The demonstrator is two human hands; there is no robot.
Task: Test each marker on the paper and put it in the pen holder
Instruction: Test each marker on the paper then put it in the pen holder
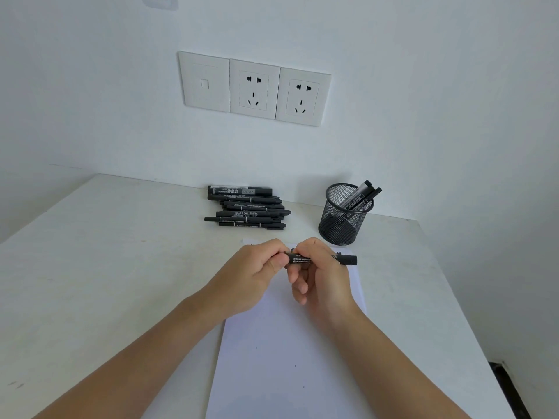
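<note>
The white worktop [121,267] carries everything. The white sheet of paper [287,358] lies on it just in front of the black wire-mesh pen holder [344,225] and runs toward the person. The loose pile of black markers [246,207] sits left of the pen holder, apart from it.

Both hands hover over the paper's far end, in front and to the left of the pen holder. The left hand [257,273] has its fingers [273,251] curled round one end of a black marker with white print [302,259]. The right hand [323,276] wraps the barrel, whose other end pokes out on the pen holder's side.

The step looks like pulling the cap off for a test stroke. To do it well, pull straight along the barrel, grip firmly with the right hand, and keep the tip over the paper so no ink lands on the worktop.

The left hand covers the end it holds, so I cannot tell whether a cap is on, coming off or going on. At least two black markers [364,193] lean in the pen holder, but the mesh hides whether more lie lower. A few tiny dark specks [256,348] on the paper are too small to read as strokes.
</note>
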